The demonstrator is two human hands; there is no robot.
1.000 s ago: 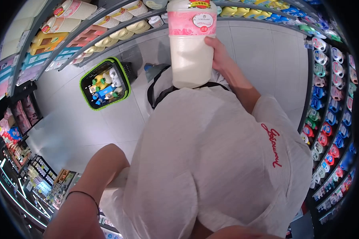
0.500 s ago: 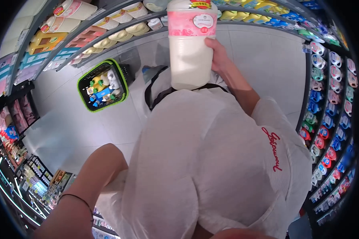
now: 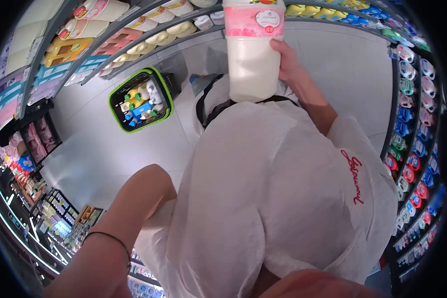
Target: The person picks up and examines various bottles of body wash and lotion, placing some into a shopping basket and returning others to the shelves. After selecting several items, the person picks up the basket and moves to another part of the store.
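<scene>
My right hand (image 3: 289, 62) grips a large white bottle (image 3: 254, 67) by its right side, with the thumb in front and the other fingers hidden behind it. The bottle has a pink label with a white oval emblem, and the frame's top edge cuts off its upper end. It stands roughly upright in front of my white shirt (image 3: 278, 169). At the left, my left arm is bent, a thin dark band round the wrist. Only the base of my left hand (image 3: 92, 278) shows at the bottom edge; its fingers are out of sight.
On the floor stands a black shopping basket with a green rim (image 3: 115, 115), with several bottles and packs inside. Shelves of bottles and packs (image 3: 67, 52) curve along the left and top. More shelves (image 3: 407, 129) of coloured bottles line the right. Pale floor tiles (image 3: 99, 149) lie between.
The whole view has shifted, so basket, shelves and body appear farther right and slightly higher. The bottle stays in my right hand. My left arm keeps its bent pose.
</scene>
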